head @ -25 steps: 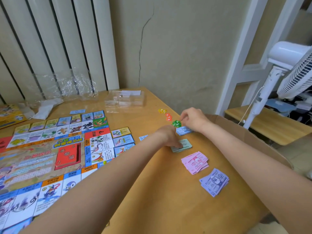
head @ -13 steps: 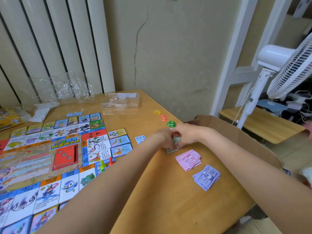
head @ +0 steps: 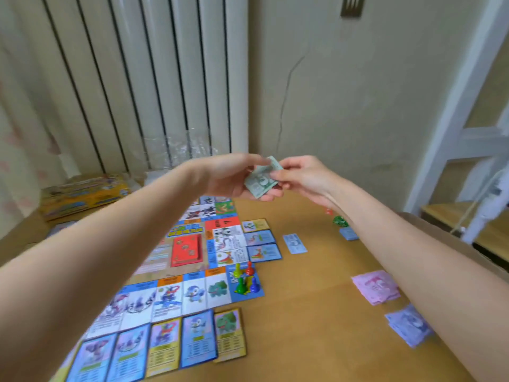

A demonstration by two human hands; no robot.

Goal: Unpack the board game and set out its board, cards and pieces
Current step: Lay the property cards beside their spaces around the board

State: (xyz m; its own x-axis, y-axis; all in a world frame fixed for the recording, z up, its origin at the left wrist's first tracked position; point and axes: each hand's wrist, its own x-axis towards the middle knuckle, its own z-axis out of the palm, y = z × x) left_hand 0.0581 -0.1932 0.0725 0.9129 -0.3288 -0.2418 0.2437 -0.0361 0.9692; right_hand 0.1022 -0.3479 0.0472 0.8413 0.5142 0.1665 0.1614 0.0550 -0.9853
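Both hands are raised above the table and hold a small stack of green play money [head: 261, 181] between them. My left hand [head: 234, 176] cups it from the left and below; my right hand [head: 301, 175] pinches its right edge. The game board [head: 176, 271] lies open on the wooden table [head: 303, 326] with several coloured pawns [head: 245, 279] on its near right corner. Property cards [head: 192, 340] lie in a row along the board's near edge, and more cards [head: 260, 241] along its right side.
Pink notes [head: 376, 286] and purple notes [head: 407, 323] lie in piles at the right. A light blue note [head: 294, 243], a blue pile [head: 348, 233] and a green die-like piece [head: 340, 221] sit further back. The yellow game box [head: 82, 195] rests at back left.
Both hands lifted the green notes off the table and brought them up and leftward, over the board's far side. The view swung left and blurred.
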